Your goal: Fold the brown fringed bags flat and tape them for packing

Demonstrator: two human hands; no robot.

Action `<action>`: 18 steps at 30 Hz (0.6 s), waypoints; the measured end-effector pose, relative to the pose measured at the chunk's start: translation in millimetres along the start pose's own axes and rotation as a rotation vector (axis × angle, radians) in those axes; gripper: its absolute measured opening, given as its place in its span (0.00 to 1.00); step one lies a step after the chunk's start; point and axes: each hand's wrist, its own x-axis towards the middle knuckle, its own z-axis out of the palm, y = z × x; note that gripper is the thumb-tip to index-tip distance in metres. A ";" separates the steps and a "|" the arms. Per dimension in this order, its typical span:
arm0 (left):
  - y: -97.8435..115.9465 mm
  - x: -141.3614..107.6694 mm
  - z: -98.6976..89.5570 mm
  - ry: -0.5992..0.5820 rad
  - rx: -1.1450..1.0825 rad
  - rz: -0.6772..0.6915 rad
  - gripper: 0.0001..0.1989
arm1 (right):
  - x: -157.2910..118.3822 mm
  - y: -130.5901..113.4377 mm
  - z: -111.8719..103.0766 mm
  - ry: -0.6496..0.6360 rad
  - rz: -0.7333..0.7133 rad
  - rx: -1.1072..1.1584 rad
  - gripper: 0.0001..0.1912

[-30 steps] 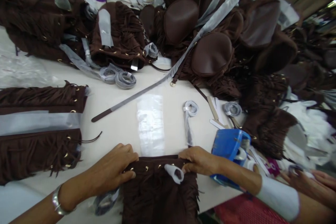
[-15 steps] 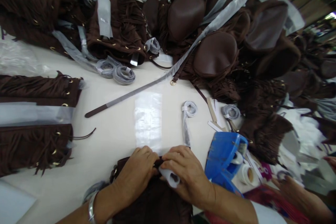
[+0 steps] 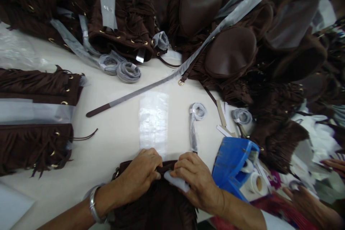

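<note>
A dark brown bag (image 3: 156, 206) lies at the bottom middle of the view, its upper edge facing away from me. My left hand (image 3: 142, 172) is closed, pinching that edge with fingers and thumb. My right hand (image 3: 198, 179) curls around a small white roll (image 3: 175, 181), perhaps thin foam or plastic, pressed close to the same edge. What the fingertips do at the edge is partly hidden. Just beyond the bag, a clear plastic sheet (image 3: 153, 122) is spread on the white table (image 3: 115, 133). Right of it lies a coiled, plastic-wrapped strap (image 3: 198, 111).
A brown fringed bag (image 3: 35, 115) is at the left. A long strap (image 3: 140, 94) runs diagonally over the table toward piled brown bags (image 3: 199, 7). At the right stand a blue tape dispenser (image 3: 231, 158) and a tape roll (image 3: 258, 183). Another person's hand (image 3: 307, 197) is beyond.
The white roll has tilted, so its open end no longer faces me. My right hand has shifted slightly right, leaving a wider gap between the hands. The camera view has moved a little.
</note>
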 end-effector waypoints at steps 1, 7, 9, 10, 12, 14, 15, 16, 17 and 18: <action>-0.6 0.9 1.2 0.006 0.007 0.001 0.07 | -0.5 0.5 1.6 -0.007 0.005 -0.001 0.10; -9.8 -10.4 -4.8 0.001 0.097 0.004 0.11 | 7.9 -14.5 -10.4 -0.090 0.028 0.022 0.14; -12.8 -27.6 -14.5 0.070 0.147 0.003 0.18 | 15.7 -21.3 -24.1 -0.137 -0.006 0.114 0.21; -13.7 -38.0 -19.4 0.141 0.190 -0.008 0.20 | 20.7 -22.8 -30.6 -0.157 -0.005 0.177 0.21; -14.4 -57.9 -26.8 0.275 0.303 -0.026 0.16 | 33.1 -21.2 -39.2 -0.185 0.076 0.272 0.18; -13.8 -71.5 -28.3 0.300 0.412 -0.015 0.10 | 48.8 -14.9 -40.4 -0.229 0.194 0.261 0.18; -13.2 -74.9 -26.8 0.280 0.460 0.000 0.09 | 57.4 -11.0 -38.5 -0.281 0.232 0.220 0.17; -12.5 -75.9 -24.1 0.254 0.503 0.011 0.09 | 65.9 -7.2 -35.6 -0.363 0.255 0.175 0.15; -11.8 -74.9 -20.9 0.234 0.545 0.014 0.10 | 74.0 -3.7 -32.1 -0.463 0.261 0.143 0.14; -11.0 -72.5 -17.6 0.222 0.585 0.006 0.11 | 81.2 -0.5 -28.5 -0.562 0.267 0.138 0.14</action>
